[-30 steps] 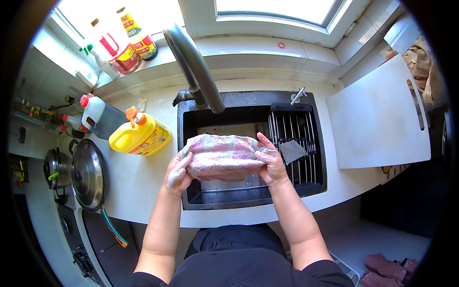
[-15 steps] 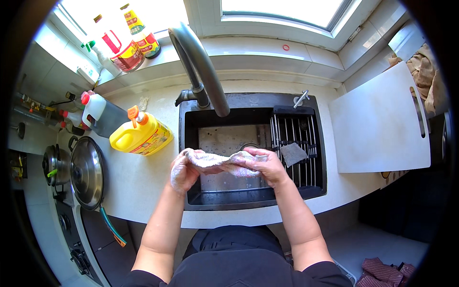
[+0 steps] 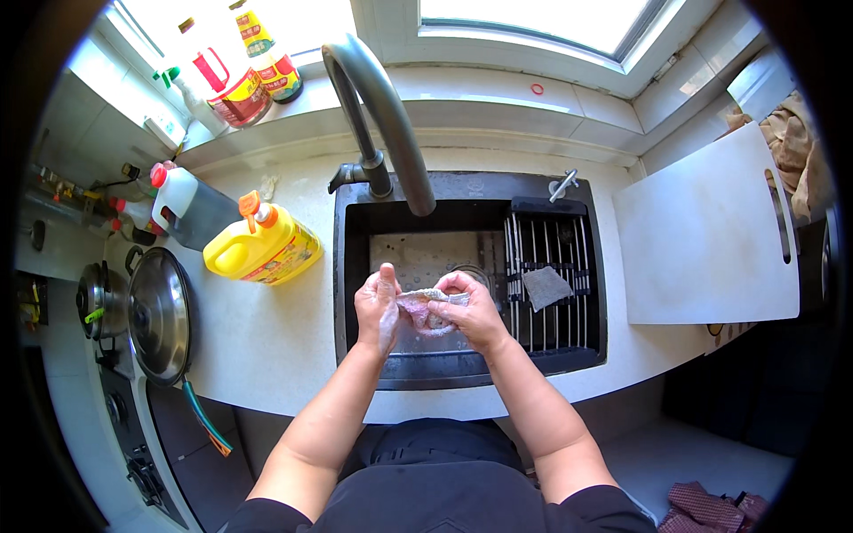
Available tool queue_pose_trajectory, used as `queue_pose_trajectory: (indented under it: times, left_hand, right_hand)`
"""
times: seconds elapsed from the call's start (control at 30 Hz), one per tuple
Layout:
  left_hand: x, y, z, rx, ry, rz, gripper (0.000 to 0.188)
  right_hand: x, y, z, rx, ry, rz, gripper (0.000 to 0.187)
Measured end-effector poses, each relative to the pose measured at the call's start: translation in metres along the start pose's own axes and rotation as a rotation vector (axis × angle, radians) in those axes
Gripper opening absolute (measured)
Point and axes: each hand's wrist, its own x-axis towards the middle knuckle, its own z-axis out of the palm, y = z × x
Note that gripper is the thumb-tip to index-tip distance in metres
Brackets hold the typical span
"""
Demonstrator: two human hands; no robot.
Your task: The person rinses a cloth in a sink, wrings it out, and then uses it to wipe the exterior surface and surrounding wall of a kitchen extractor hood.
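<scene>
Holds a bunched pink-and-white cloth [image 3: 426, 313] over the black sink [image 3: 475, 185], between both hands.

Pinches the cloth's right end between thumb and fingers of the right hand [image 3: 475, 313]; touches its left end with the foam-smeared left hand [image 3: 377, 308], thumb raised. Cannot tell the closing of the left fingers, partly hidden from view. Nearby: grey faucet [image 3: 402, 133] beyond the cloth, grey pad [image 3: 546, 289] on the sink rack [image 3: 581, 281] to the right, yellow jug [image 3: 267, 250] on the counter [image 3: 258, 342] to the left.

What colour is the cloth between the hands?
The cloth is pink and whitish; head view shows it best.
</scene>
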Motion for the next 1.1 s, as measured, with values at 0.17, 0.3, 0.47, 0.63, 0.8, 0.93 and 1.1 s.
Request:
queue_pose_trajectory:
  times: [0.17, 0.3, 0.47, 0.63, 0.8, 0.93, 1.1]
  left_hand:
    - [-0.005, 0.019, 0.014, -0.215, 0.146, -0.148, 0.055]
    - [-0.001, 0.021, -0.001, -0.249, 0.154, -0.217, 0.058]
    - [-0.002, 0.017, 0.007, -0.333, 0.266, -0.25, 0.057]
    - [-0.021, -0.004, 0.014, -0.323, 0.223, -0.504, 0.051]
    - [-0.001, -0.028, -0.007, -0.353, 0.076, -0.507, 0.054]
    - [-0.02, 0.004, 0.025, -0.139, 0.145, -0.481, 0.055]
    - [0.011, -0.015, 0.001, -0.264, 0.119, -0.471, 0.055]
  right_hand:
    - [0.003, -0.004, 0.018, -0.031, 0.007, -0.011, 0.022]
    - [0.006, 0.003, 0.003, -0.427, -0.015, 0.186, 0.026]
    - [-0.01, -0.002, 0.05, -0.624, 0.505, -0.264, 0.034]
    - [0.006, 0.02, 0.057, -0.799, 0.606, -0.546, 0.03]
    - [-0.015, 0.022, 0.064, -0.838, 0.384, -0.769, 0.029]
    - [0.012, 0.038, 0.04, -0.875, 0.621, -0.585, 0.027]
    - [-0.013, 0.034, 0.069, -0.841, 0.358, -0.936, 0.022]
